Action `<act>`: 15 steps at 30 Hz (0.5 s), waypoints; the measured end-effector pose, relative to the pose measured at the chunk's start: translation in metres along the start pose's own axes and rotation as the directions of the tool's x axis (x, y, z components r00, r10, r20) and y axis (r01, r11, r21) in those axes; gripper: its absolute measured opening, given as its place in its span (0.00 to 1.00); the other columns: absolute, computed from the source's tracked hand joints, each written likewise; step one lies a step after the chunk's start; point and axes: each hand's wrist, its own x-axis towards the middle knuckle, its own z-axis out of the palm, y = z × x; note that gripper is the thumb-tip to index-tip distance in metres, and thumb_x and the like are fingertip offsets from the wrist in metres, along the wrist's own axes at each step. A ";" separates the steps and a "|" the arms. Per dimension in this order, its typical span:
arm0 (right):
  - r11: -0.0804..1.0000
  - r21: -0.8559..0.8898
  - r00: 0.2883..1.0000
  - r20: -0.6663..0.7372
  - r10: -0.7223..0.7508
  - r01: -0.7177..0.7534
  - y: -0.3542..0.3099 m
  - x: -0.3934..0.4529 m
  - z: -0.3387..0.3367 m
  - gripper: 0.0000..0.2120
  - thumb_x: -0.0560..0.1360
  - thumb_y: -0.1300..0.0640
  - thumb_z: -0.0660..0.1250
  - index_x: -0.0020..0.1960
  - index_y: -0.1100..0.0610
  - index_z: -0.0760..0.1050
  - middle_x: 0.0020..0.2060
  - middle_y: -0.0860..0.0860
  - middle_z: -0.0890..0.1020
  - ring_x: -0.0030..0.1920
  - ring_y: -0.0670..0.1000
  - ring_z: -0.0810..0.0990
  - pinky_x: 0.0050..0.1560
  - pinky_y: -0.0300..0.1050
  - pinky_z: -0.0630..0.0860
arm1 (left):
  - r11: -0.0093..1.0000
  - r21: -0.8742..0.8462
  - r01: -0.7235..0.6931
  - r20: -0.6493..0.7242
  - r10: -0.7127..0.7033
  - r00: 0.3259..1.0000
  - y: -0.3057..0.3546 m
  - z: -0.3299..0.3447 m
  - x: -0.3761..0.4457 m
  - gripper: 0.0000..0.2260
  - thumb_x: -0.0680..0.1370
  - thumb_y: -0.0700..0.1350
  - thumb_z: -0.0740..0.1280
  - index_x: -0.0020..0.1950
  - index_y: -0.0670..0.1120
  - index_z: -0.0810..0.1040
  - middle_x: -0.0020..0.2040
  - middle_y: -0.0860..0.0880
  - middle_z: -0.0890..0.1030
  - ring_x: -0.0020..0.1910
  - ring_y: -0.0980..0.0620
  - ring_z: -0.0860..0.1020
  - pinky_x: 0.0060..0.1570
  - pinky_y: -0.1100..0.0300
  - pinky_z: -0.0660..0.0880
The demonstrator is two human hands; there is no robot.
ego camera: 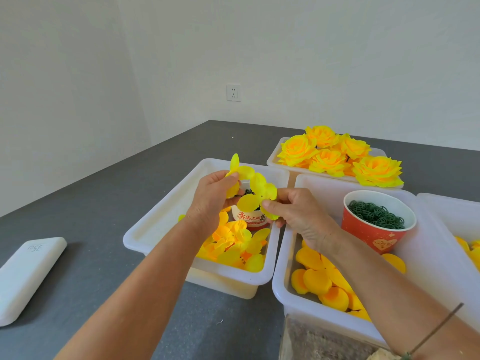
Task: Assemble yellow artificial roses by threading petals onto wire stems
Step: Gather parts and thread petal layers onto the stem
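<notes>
A white lid (28,271) at near left read "35". Above the left bin (145,237) of loose petals (233,245), the left hand (211,201) and right hand (298,214) each pinched the yellow petal cluster (255,189) between thumb and curled fingers. Behind it stood a cup (250,219) with red Chinese characters; farther right, a red cup (374,229) of green rings; farthest, finished roses (335,154).

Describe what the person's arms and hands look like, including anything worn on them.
Both forearms are bare, with no sleeves in view. The left hand and right hand wear no gloves, and no rings show on the fingers. The only thing worn is a thin dark green cord around the right arm, low near the frame's edge, with a small knot or bead at its lower end.
</notes>
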 end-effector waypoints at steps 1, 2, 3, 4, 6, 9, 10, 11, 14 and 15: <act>1.000 -0.020 1.000 0.015 -0.019 0.019 0.000 -0.001 0.000 0.06 0.75 0.60 0.67 0.48 0.61 0.80 0.34 0.54 0.80 0.28 0.43 0.76 0.35 0.38 0.75 | 0.999 0.001 -0.053 -0.001 0.053 0.999 -0.001 -0.002 -0.001 0.09 0.78 0.43 0.65 0.55 0.40 0.79 0.47 0.42 0.81 0.46 0.46 0.80 0.43 0.59 0.79; 0.998 -0.034 0.999 0.033 -0.043 0.044 0.000 -0.001 0.000 0.05 0.74 0.61 0.68 0.49 0.61 0.79 0.36 0.57 0.81 0.30 0.46 0.78 0.36 0.39 0.76 | 0.994 0.002 -0.111 -0.003 0.111 0.994 -0.002 -0.004 -0.002 0.09 0.77 0.43 0.66 0.54 0.40 0.80 0.46 0.42 0.81 0.44 0.48 0.80 0.43 0.60 0.79; 0.997 -0.038 0.996 0.053 -0.069 0.071 0.000 -0.002 0.000 0.06 0.73 0.62 0.69 0.50 0.60 0.79 0.39 0.59 0.83 0.34 0.50 0.81 0.40 0.42 0.78 | 0.988 0.000 -0.155 -0.010 0.155 0.988 -0.003 -0.006 -0.003 0.09 0.76 0.43 0.67 0.53 0.39 0.80 0.45 0.41 0.81 0.43 0.50 0.80 0.43 0.62 0.80; 0.995 -0.034 0.993 0.074 -0.092 0.095 0.000 -0.002 0.001 0.08 0.72 0.63 0.70 0.51 0.58 0.78 0.42 0.59 0.83 0.39 0.54 0.82 0.45 0.46 0.80 | 0.984 0.000 -0.179 -0.023 0.179 0.984 -0.003 -0.008 -0.003 0.10 0.75 0.43 0.69 0.52 0.39 0.80 0.44 0.41 0.81 0.41 0.50 0.79 0.43 0.62 0.79; 0.991 -0.037 0.987 0.107 -0.120 0.125 0.000 -0.003 0.002 0.10 0.71 0.65 0.71 0.51 0.56 0.78 0.43 0.58 0.84 0.45 0.56 0.83 0.52 0.53 0.80 | 0.981 0.005 -0.195 -0.059 0.195 0.979 -0.003 -0.008 -0.002 0.10 0.73 0.45 0.71 0.48 0.39 0.80 0.40 0.43 0.81 0.38 0.52 0.79 0.40 0.62 0.78; 0.981 -0.103 0.980 0.132 -0.148 0.162 0.001 -0.003 0.003 0.09 0.70 0.63 0.72 0.50 0.61 0.78 0.42 0.61 0.84 0.46 0.60 0.82 0.52 0.58 0.78 | 0.984 -0.030 -0.173 -0.084 0.170 0.982 -0.002 -0.006 -0.001 0.11 0.75 0.49 0.68 0.41 0.40 0.78 0.33 0.47 0.76 0.33 0.55 0.76 0.37 0.64 0.77; 0.979 -0.112 0.979 0.140 -0.152 0.168 0.001 -0.002 0.004 0.09 0.70 0.62 0.73 0.50 0.61 0.78 0.42 0.61 0.83 0.46 0.60 0.82 0.52 0.56 0.78 | 0.987 -0.033 -0.160 -0.075 0.157 0.985 -0.002 -0.005 -0.001 0.12 0.76 0.50 0.67 0.41 0.41 0.78 0.33 0.47 0.75 0.33 0.54 0.76 0.35 0.64 0.77; 0.980 -0.111 0.978 0.146 -0.148 0.165 0.001 -0.002 0.004 0.10 0.70 0.60 0.73 0.51 0.60 0.79 0.41 0.58 0.84 0.45 0.56 0.83 0.52 0.52 0.79 | 0.989 -0.028 -0.144 -0.056 0.142 0.988 -0.002 -0.006 -0.001 0.12 0.76 0.50 0.67 0.41 0.42 0.78 0.33 0.47 0.75 0.35 0.52 0.76 0.33 0.64 0.76; 0.981 -0.142 0.984 0.138 -0.113 0.133 0.002 -0.002 0.004 0.17 0.69 0.55 0.74 0.57 0.56 0.78 0.43 0.47 0.83 0.45 0.46 0.82 0.50 0.39 0.79 | 0.994 -0.023 -0.111 0.013 0.111 0.994 -0.003 -0.006 -0.002 0.09 0.76 0.48 0.67 0.40 0.44 0.78 0.35 0.46 0.77 0.39 0.49 0.77 0.38 0.60 0.77; 0.983 -0.135 0.986 0.127 -0.105 0.122 0.002 -0.001 0.003 0.17 0.69 0.54 0.74 0.57 0.56 0.78 0.44 0.47 0.83 0.46 0.45 0.83 0.49 0.37 0.79 | 0.994 -0.015 -0.104 0.030 0.105 0.994 -0.003 -0.006 -0.002 0.09 0.76 0.47 0.67 0.41 0.44 0.78 0.36 0.46 0.78 0.40 0.49 0.78 0.39 0.59 0.77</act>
